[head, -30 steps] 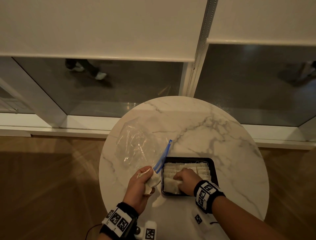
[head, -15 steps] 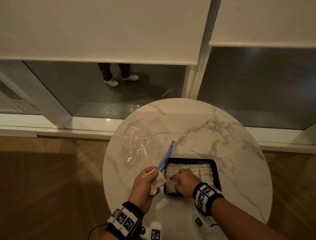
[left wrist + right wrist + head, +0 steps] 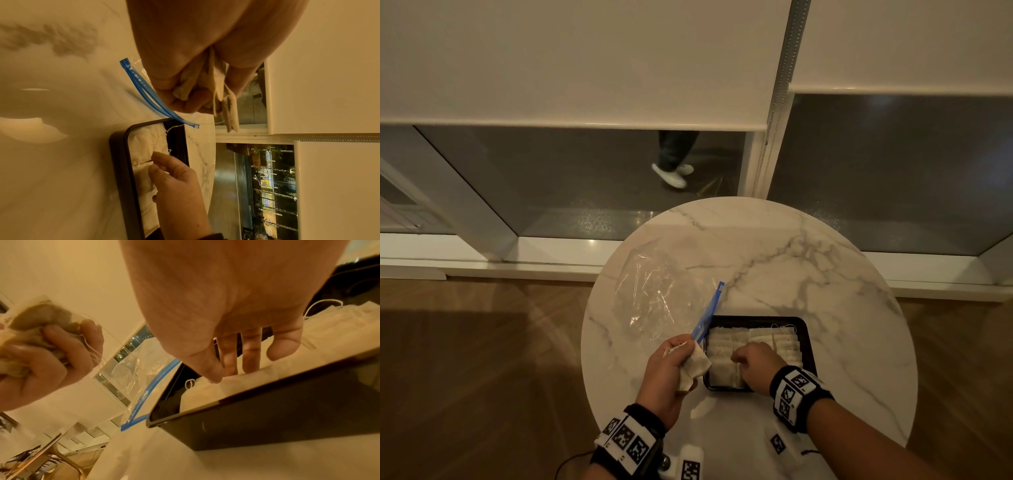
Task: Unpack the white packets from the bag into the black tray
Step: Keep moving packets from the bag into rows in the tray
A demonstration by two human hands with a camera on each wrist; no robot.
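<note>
Round marble table (image 3: 808, 274) fills the lower centre of the head view. Clear bag (image 3: 654, 298) with blue zip strip lies flat and crumpled on the table at about 10 o'clock from the black tray (image 3: 810, 346); the zip end touches the tray's far-left corner. Tray sits near the table's 6 o'clock edge, filled with rows of white packets (image 3: 784, 341). Left hand (image 3: 667, 373) hovers just left of the tray, at its 9 o'clock, fingers curled tight around a bunch of packets (image 3: 693, 365), strings trailing from the fist. Right hand (image 3: 756, 368) is over the tray's near-left part, fingers (image 3: 249, 353) extended downward with tips pressing a packet in the tray, nothing held.
</note>
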